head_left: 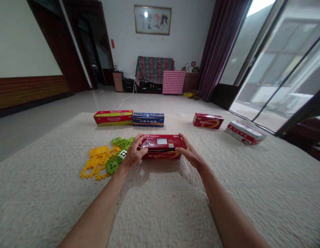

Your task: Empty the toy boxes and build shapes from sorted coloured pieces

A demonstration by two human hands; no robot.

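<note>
A dark red cardboard box (162, 142) with a white label on top rests on the cream quilted cover in front of me. Its left end is gripped by my left hand (135, 151), thumb near the front edge and fingers over the back. My right hand (189, 151) holds the right end in the same way, fingers closed on it. Left of the box, partly behind my left hand, lie yellow plastic pieces (98, 156) and green plastic pieces (113, 163) with toothed edges.
Farther back stand a red and yellow-green box (113, 119) and a blue box (148, 120), side by side. Another dark red box (208, 121) and a white and red box (244, 133) are at the right. The quilted cover (162, 206) spreads beneath everything.
</note>
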